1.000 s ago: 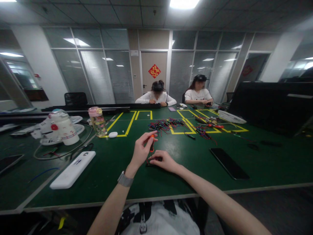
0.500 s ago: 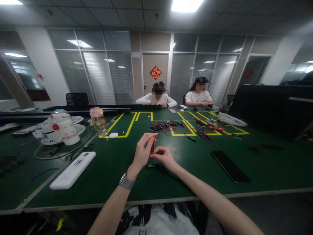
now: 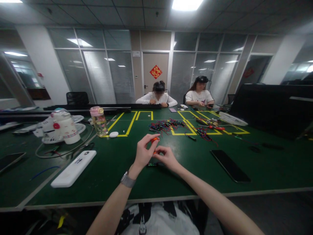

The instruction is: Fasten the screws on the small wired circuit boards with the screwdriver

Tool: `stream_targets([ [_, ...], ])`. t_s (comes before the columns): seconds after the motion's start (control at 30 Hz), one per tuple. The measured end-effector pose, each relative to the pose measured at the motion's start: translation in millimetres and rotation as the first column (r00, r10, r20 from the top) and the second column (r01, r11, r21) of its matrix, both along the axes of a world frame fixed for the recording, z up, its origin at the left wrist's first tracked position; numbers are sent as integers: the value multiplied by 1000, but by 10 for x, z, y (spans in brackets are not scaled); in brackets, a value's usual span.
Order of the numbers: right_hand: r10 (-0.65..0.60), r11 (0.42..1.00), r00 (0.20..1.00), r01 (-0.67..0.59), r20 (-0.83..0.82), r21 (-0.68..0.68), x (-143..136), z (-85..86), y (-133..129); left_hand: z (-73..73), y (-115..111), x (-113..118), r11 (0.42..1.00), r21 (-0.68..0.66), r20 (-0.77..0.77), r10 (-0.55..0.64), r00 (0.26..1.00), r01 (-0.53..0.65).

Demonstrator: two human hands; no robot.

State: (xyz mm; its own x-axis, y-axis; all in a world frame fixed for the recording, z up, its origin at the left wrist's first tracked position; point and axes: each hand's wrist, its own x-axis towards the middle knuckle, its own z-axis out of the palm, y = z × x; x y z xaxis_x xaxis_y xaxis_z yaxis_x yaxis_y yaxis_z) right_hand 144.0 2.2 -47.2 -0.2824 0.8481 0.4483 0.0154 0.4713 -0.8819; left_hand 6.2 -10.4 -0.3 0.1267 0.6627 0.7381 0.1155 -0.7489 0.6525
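My left hand (image 3: 144,150) is closed, its thumb and fingers around a small orange object (image 3: 154,139). Too little of that object shows to tell its kind. My right hand (image 3: 169,158) is also closed, pinching at the object's lower end beside the left thumb. Just under the hands, a small green circuit board (image 3: 152,164) with a dark lead lies on the table. Beyond the fingertips spreads a pile of little circuit boards with red, blue and black wires (image 3: 166,125).
On the green table (image 3: 195,176) are a white power bank-like block (image 3: 73,169) at left and a black phone (image 3: 230,165) at right. A pink-lidded bottle (image 3: 98,122), a white jug (image 3: 68,127) and red-handled tools (image 3: 216,128) stand or lie farther back. Two people sit opposite.
The orange object has turned in my hands, so less of its length shows. My hands stay in nearly the same place. The person at far right has moved one hand.
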Motion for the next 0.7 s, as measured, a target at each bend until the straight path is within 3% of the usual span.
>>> stream_targets([
  [0.1, 81, 995, 993, -85, -83, -50, -31, 61, 18, -13, 23, -5, 994, 54, -8, 92, 996, -91],
  [0.27, 98, 993, 990, -104, -99, -64, -44, 205, 90, 0, 18, -13, 988, 65, -10, 140, 990, -139],
  [0.5, 210, 964, 976, -218, -65, -153, 89, 236, 125, 22, -3, 4, 999, -25, 8, -48, 999, 48],
  [0.7, 271, 940, 948, -298, -166, -167, -13, 173, 37, -3, 22, -8, 991, 56, 7, 123, 992, -124],
])
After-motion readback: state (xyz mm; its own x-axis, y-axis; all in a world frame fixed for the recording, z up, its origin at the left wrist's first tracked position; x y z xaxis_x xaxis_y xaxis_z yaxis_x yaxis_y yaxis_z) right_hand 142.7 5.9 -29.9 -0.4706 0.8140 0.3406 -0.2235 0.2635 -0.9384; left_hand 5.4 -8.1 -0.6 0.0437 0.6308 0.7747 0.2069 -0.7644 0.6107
